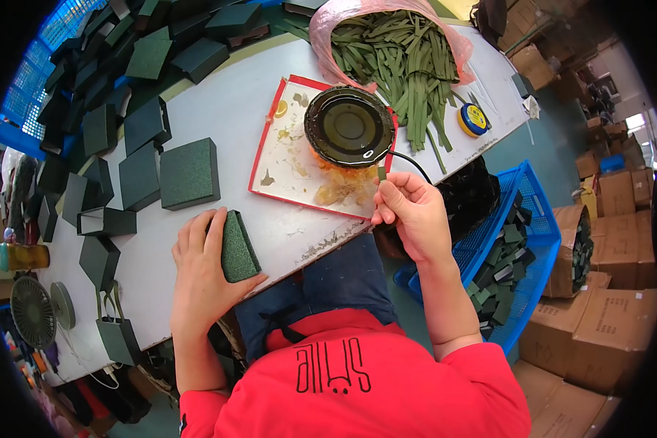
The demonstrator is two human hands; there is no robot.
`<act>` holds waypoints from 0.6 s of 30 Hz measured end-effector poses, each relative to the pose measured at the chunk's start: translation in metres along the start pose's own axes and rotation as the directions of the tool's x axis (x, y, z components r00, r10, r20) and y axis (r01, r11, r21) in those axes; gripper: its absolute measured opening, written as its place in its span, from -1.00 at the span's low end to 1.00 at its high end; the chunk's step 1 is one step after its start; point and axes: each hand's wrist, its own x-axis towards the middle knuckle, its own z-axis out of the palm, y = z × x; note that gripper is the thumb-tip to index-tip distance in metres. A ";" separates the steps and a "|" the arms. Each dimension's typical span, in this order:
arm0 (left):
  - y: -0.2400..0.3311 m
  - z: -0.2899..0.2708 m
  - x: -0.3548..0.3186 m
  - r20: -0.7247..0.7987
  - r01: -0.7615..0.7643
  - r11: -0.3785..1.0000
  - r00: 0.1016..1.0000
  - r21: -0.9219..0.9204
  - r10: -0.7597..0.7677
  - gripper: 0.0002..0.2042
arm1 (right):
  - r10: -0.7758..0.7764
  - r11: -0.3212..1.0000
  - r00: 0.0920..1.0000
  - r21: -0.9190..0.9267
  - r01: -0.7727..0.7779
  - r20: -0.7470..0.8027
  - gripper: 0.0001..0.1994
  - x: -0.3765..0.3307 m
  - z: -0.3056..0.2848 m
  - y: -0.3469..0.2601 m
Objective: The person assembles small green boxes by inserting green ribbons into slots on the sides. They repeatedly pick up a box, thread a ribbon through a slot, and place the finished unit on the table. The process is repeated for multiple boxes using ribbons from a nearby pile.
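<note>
My left hand (203, 266) is wrapped round a small dark green speckled box (239, 248) standing at the near edge of the table. My right hand (416, 212) pinches the end of a green ribbon strip (382, 174), its fingers pressed together. Just beyond those fingers is a round black pot (349, 125) of dark amber liquid, with amber residue dripped below its rim. The pot sits on a stained white board with red edges (264, 157). Left of it, a larger green box (189, 174) lies on the table among other boxes.
A pink plastic bag (333, 55) spills many green ribbon strips (416, 80). Nearby is a blue and yellow round tin (473, 120). Boxes pile up at the far left. A blue crate (536, 241) of green pieces stands at right, beside cardboard cartons (606, 328). A fan (33, 312) is at left.
</note>
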 end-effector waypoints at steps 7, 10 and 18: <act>-0.001 0.003 -0.001 -0.016 -0.013 1.000 1.000 0.006 0.013 -0.02 | 0.054 0.999 0.998 -0.009 -0.054 0.042 -0.79 0.012 -0.007 -0.004; -0.001 0.004 -0.001 -0.025 -0.017 1.000 1.000 0.013 0.018 -0.02 | 0.018 0.995 1.000 -0.102 -0.019 -0.006 -0.79 0.016 -0.002 -0.001; -0.003 0.006 -0.002 -0.037 -0.030 0.999 0.999 0.033 0.031 -0.01 | -0.007 0.985 0.997 -0.173 -0.006 -0.075 -0.79 0.022 0.005 0.003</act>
